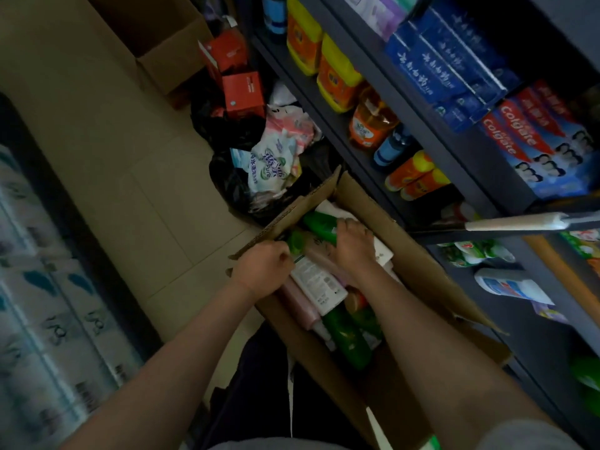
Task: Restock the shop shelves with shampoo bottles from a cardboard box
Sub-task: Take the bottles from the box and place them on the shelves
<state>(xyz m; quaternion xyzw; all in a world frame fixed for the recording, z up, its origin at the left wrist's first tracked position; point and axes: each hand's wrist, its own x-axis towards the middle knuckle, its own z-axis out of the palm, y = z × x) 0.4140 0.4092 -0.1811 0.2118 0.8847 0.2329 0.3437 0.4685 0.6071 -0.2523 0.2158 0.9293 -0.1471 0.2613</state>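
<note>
1. Head view, container: an open cardboard box [383, 203] stands on the floor against the foot of the dark shelves [431, 138], flaps raised. It holds shampoo bottles lying flat and mixed: green, pink and white.

2. Head view, left hand [264, 269]: fingers curled into a closed fist at the box's left flap, just beside a green cap [295, 241]. The fingertips are turned away from the camera; whether they have hold of anything cannot be told.

3. Head view, right hand [352, 243]: reaching into the box, fingers bent down over the lower end of a green bottle [319, 225] at the far end of the box. Contact is evident; the hand appears to grip it. The bottle extends up and left from the fingers.

4. Head view, other stock in the box: a white bottle [319, 287] with a printed label lies between the two wrists; a pink bottle [300, 303] lies beside it, below the left hand. More green bottles [347, 339] lie nearer the person.

5. Head view, surroundings: toothpaste cartons [535, 138] and yellow bottles [337, 76] occupy the shelves.
</note>
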